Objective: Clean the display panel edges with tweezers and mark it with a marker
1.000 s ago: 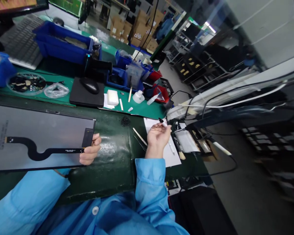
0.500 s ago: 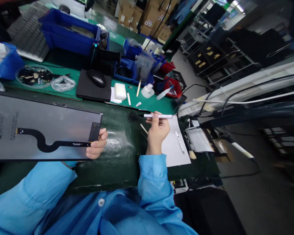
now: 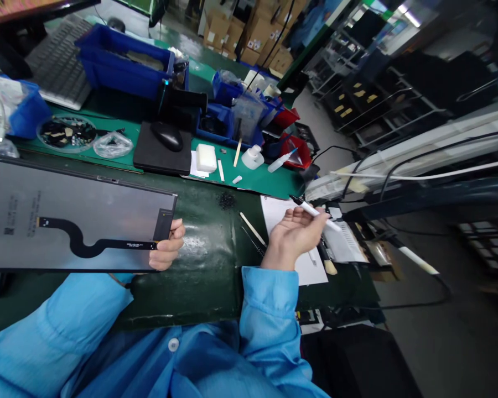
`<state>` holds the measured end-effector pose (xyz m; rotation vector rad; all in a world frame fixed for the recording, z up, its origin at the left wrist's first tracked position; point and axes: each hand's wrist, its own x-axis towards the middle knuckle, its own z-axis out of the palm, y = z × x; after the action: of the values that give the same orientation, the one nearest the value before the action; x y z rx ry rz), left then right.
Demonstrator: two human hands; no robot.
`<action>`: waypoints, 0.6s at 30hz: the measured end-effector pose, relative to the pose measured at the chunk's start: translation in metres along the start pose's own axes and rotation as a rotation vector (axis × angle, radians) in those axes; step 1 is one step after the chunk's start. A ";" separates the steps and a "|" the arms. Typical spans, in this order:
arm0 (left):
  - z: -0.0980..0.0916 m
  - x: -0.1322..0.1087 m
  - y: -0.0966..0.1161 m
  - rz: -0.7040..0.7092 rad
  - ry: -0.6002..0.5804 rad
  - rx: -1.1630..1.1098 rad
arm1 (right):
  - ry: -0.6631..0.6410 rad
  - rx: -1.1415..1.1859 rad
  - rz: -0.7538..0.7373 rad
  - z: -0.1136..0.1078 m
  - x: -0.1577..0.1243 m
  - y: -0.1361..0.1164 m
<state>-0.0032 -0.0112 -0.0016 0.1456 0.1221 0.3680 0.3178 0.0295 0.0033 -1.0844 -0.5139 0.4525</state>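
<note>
My left hand (image 3: 167,246) grips the right edge of an LCD screen panel (image 3: 120,213), held up above the bench with its grey back facing me. A black flex cable (image 3: 81,243) curves across that back. My right hand (image 3: 294,235) is turned palm up over a sheet of white paper (image 3: 315,275) at the right. Between its thumb and fingers sits a slim white pen (image 3: 310,209), tilted, its black end pointing up and left. To the left of this hand lie a thin pale stick (image 3: 252,228) and dark tweezers (image 3: 254,241).
A small heap of black bits (image 3: 226,200) lies on the dark green bench mat. Behind it stand a white sponge block (image 3: 206,158), a white bottle (image 3: 253,157), a computer mouse (image 3: 166,136) and blue bins (image 3: 124,72). A pale-tipped brush (image 3: 330,267) lies right of the paper.
My right hand has moved right, away from the black heap, and rolled palm up with the pen still in it. The panel in my left hand has hardly shifted.
</note>
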 end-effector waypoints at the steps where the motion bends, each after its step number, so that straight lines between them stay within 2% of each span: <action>1: 0.002 0.000 -0.001 0.002 0.017 -0.006 | -0.011 -0.030 -0.054 0.004 -0.006 0.001; 3: 0.004 0.000 -0.002 0.005 0.049 -0.030 | -0.085 -0.114 -0.119 0.012 -0.020 0.004; 6: 0.004 0.001 -0.003 0.010 0.063 -0.054 | -0.260 -0.250 -0.087 0.024 -0.039 0.012; 8: 0.000 0.002 -0.001 0.003 0.023 -0.042 | -0.293 -0.288 -0.078 0.029 -0.046 0.015; 13: -0.012 0.002 0.004 -0.048 -0.121 0.002 | -0.230 -0.246 -0.053 0.028 -0.042 0.012; 18: -0.012 0.002 0.004 -0.034 -0.171 -0.001 | -0.059 -0.056 0.075 0.011 -0.009 0.009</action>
<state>-0.0041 -0.0051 -0.0131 0.1735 -0.0442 0.3203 0.3032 0.0356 -0.0027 -1.1499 -0.5421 0.5399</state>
